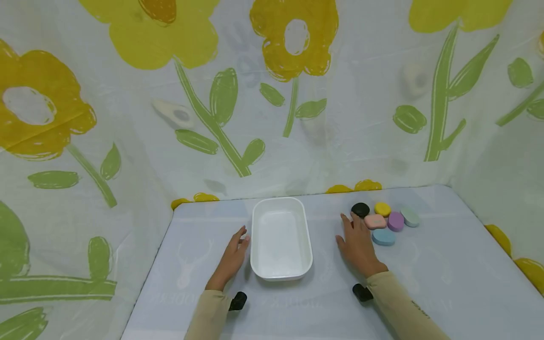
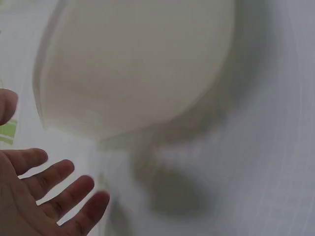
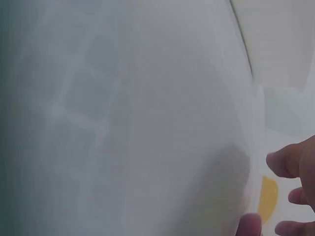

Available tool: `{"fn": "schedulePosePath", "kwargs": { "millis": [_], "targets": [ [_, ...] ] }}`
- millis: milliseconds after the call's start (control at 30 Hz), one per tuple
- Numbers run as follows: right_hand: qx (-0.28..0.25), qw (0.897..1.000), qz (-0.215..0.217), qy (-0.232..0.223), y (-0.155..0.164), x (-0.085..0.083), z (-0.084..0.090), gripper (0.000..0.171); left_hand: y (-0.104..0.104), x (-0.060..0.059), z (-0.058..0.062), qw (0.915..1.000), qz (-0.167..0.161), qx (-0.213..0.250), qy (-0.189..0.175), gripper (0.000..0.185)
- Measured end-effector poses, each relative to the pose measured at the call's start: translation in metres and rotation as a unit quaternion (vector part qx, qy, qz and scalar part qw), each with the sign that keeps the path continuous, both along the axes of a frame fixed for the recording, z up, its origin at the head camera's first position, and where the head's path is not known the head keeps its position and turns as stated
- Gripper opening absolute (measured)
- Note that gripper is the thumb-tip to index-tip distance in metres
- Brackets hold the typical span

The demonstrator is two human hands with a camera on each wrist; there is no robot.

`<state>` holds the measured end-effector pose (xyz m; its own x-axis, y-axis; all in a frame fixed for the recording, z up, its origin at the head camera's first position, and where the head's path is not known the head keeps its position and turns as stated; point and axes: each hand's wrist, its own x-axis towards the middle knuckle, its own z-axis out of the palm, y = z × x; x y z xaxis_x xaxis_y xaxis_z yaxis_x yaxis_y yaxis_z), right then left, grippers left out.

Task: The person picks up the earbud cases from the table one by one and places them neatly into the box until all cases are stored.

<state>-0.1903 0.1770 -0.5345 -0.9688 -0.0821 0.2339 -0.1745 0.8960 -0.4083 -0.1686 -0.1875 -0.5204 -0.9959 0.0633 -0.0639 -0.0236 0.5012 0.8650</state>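
A white rectangular tub (image 1: 281, 240) stands on the table between my hands, nothing in it. My left hand (image 1: 233, 255) lies flat with straight fingers just left of the tub, close to its wall. In the left wrist view the left hand's fingers (image 2: 59, 196) are spread below the blurred tub (image 2: 133, 64). My right hand (image 1: 358, 242) rests flat to the right of the tub, holding nothing. Its fingertips reach a cluster of oval pebbles: black (image 1: 360, 209), yellow (image 1: 382, 208), pink (image 1: 375, 221), purple (image 1: 395, 221), pale green (image 1: 410, 217), blue (image 1: 384, 236).
The table (image 1: 446, 264) has a pale cloth and is walled on three sides by a flower-print sheet (image 1: 297, 94). Its near left edge runs diagonally past my left sleeve (image 1: 210, 316). The right wrist view is blurred, showing cloth and fingertips (image 3: 290, 167).
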Motion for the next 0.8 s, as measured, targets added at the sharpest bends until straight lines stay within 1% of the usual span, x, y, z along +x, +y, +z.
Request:
{"fn": "schedulePosePath", "kwargs": {
  "millis": [100,200,300,433,500,633,800],
  "targets": [
    [-0.013,1.000,-0.003,-0.004,0.004,-0.002,0.001,0.064,0.005,0.002,0.003,0.9995,0.010,0.031,-0.007,0.059],
    [-0.009,1.000,-0.003,-0.011,0.008,-0.004,0.002,0.060,0.010,0.003,0.004,0.9980,0.023,0.059,-0.005,0.053],
    [0.001,1.000,0.000,0.000,0.011,-0.005,0.001,0.056,0.015,0.005,0.006,0.9958,0.036,0.084,-0.006,0.048],
    [0.014,1.000,-0.004,0.020,0.014,-0.005,0.000,0.049,0.019,0.004,0.006,0.9929,0.056,0.103,-0.017,0.047],
    [0.020,1.000,-0.010,0.022,0.016,-0.006,0.000,0.047,0.021,0.003,0.006,0.9913,0.066,0.112,-0.022,0.046],
    [0.030,0.999,-0.019,0.010,0.017,-0.006,0.002,0.043,0.022,0.001,0.006,0.9871,0.086,0.130,-0.037,0.045],
    [0.028,0.999,-0.015,-0.005,0.019,-0.006,0.008,0.040,0.024,0.000,0.011,0.9837,0.097,0.142,-0.052,0.045]
  ]
}}
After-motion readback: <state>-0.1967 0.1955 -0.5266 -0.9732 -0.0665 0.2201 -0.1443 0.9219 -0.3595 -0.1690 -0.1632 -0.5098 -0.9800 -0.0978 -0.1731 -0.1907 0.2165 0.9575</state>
